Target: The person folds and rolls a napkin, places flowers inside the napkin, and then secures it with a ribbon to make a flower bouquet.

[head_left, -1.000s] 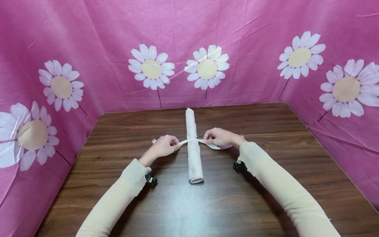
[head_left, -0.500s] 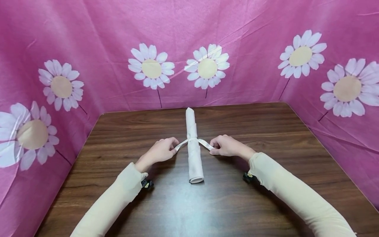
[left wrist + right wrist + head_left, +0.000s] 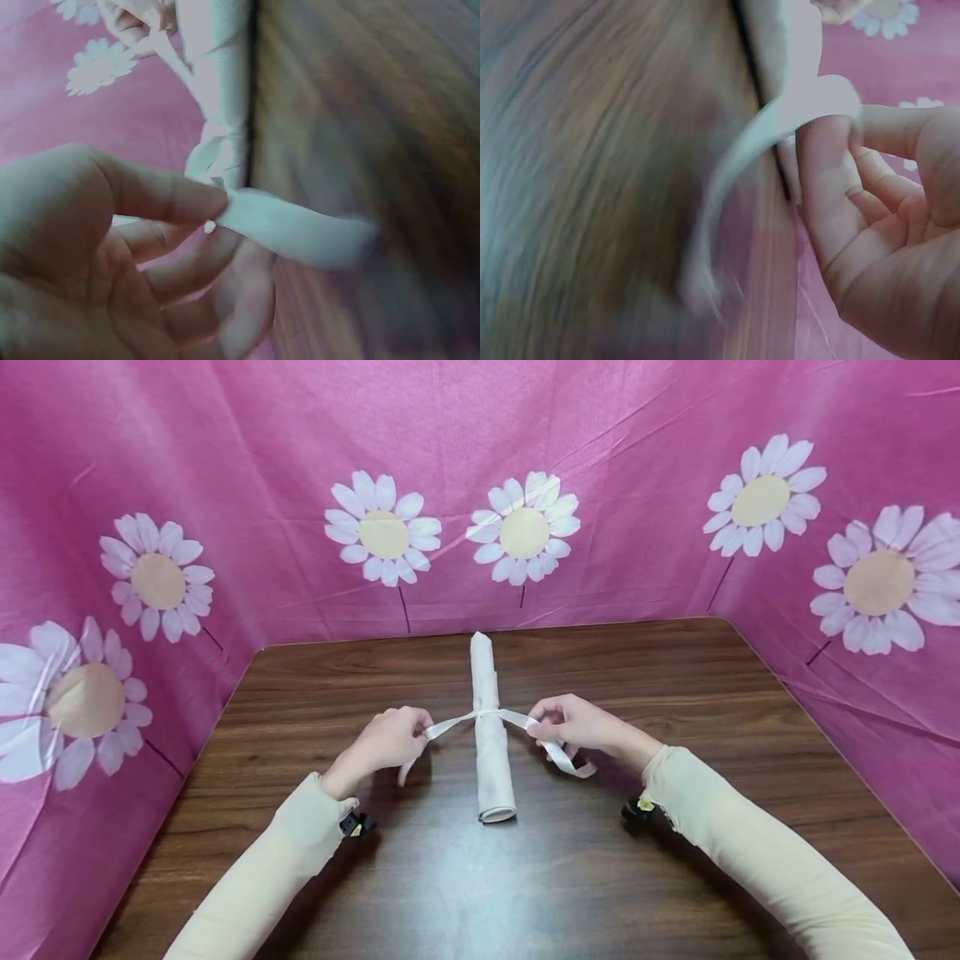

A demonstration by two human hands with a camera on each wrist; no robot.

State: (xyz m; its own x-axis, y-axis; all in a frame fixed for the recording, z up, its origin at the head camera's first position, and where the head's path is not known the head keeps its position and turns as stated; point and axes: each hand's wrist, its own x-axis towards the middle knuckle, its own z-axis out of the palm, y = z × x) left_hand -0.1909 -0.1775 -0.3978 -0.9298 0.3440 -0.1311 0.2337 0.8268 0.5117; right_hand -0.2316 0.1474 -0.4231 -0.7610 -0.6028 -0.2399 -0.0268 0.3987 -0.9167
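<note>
A white cloth roll (image 3: 493,768) lies lengthwise on the wooden table, with a white ribbon (image 3: 450,725) passing across its middle. On the roll's left side my left hand (image 3: 390,739) pinches one ribbon end between thumb and fingers, and a short tail dangles below. To the right, my right hand (image 3: 581,725) pinches the other end, whose longer tail curls down toward the table. The left wrist view shows the ribbon (image 3: 292,229) running out past the thumb tip. In the right wrist view the ribbon (image 3: 739,157) loops over the fingertips, its lower end blurred.
The brown wooden table (image 3: 300,693) spreads out around the roll. A pink curtain (image 3: 450,427) printed with daisies stands behind it and along both sides. A small black camera sits under each cuff.
Both hands have drawn outward from the roll, each pulling its ribbon end. The ribbon tails now show beneath the hands. The roll has stayed in place.
</note>
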